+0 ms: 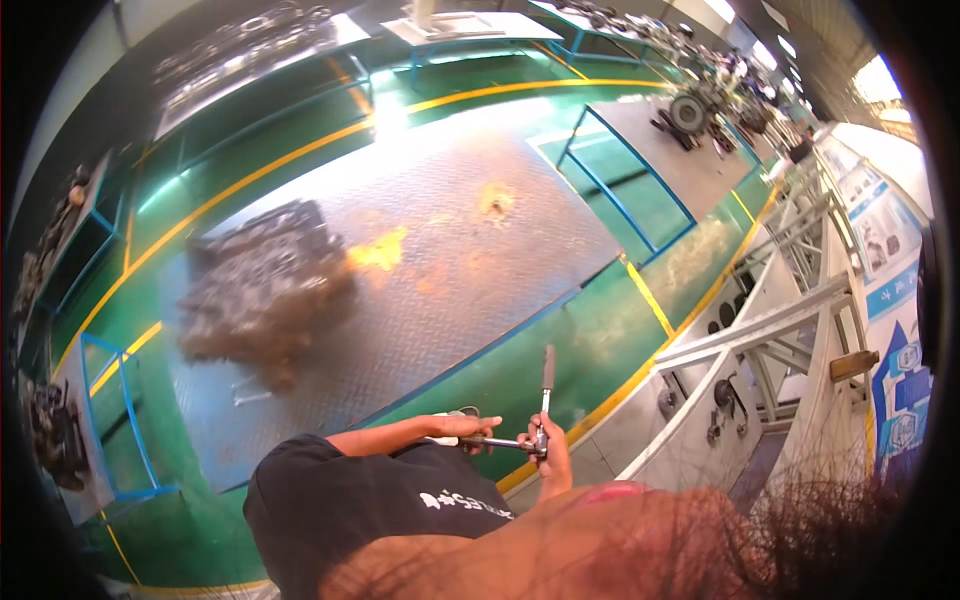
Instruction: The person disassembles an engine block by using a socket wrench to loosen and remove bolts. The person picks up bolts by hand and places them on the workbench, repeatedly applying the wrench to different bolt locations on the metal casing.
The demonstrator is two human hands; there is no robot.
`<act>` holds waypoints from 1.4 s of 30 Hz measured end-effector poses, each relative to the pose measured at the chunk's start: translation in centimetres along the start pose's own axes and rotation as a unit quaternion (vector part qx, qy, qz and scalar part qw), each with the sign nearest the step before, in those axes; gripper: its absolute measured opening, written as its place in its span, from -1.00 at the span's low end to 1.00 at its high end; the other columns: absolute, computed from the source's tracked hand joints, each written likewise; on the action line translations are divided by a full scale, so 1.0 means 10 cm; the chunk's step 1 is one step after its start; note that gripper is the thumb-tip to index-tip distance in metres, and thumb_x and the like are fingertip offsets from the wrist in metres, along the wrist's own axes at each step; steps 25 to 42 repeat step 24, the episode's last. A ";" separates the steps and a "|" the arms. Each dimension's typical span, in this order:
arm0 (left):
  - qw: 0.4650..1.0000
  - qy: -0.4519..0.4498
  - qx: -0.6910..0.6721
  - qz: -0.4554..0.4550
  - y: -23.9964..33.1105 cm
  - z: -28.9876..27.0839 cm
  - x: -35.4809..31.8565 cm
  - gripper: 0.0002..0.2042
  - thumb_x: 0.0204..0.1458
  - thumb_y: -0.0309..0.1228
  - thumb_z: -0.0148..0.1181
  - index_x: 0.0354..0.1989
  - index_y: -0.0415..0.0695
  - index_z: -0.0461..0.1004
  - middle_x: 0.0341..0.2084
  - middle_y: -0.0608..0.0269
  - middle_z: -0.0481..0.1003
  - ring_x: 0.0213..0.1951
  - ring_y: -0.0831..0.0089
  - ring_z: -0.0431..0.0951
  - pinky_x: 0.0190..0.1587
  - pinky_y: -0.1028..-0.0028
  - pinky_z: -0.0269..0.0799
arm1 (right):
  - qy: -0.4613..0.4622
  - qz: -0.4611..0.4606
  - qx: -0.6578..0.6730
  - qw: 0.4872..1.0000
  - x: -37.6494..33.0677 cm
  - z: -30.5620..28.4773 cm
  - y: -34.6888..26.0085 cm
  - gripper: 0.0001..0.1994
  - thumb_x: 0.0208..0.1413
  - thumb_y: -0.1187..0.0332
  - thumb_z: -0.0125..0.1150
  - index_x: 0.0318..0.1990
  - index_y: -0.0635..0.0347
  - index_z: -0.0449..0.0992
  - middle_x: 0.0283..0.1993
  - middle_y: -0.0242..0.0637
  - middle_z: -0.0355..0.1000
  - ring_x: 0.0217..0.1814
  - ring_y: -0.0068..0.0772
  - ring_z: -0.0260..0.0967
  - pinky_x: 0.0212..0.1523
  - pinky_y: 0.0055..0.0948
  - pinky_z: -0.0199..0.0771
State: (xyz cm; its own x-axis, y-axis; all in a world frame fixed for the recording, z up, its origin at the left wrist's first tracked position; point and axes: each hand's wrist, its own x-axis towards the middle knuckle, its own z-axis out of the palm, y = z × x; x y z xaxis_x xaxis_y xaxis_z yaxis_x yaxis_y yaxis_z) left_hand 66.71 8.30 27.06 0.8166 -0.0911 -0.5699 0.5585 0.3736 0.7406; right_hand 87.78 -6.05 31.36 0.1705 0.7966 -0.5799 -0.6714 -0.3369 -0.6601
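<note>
A ratchet wrench with a dark grey handle (548,368) stands up from my right hand (548,460), whose fingers are closed round its head end. From that head a shiny extension bar (508,442) runs left to my left hand (476,430). The left fingers wrap the bar, while one finger or the thumb sticks out to the right. The bar's far left end, near the wrist, is too small to make out. Both hands are close to my body, beside the near edge of a metal-topped workbench (450,290).
A dark, blurred engine block (265,285) sits on the bench's left part, with a small wrench-like tool (250,392) near its lower edge. Blue frames (625,195) stand beside the bench. A white metal railing (750,320) is at the right. Parts-laden tables (345,35) line the back.
</note>
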 end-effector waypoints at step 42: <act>0.979 0.014 0.175 0.102 5.40 -1.48 5.89 -0.26 0.30 0.37 -0.20 -0.30 -0.14 0.59 -0.69 0.36 0.32 -0.69 0.49 0.27 -0.60 0.44 0.23 | -0.079 -0.042 0.480 0.873 3.70 -4.09 -5.37 -0.18 0.30 -0.19 0.11 0.41 0.42 0.24 -0.61 -0.45 0.21 -0.55 -0.49 0.23 0.12 -0.16 0.51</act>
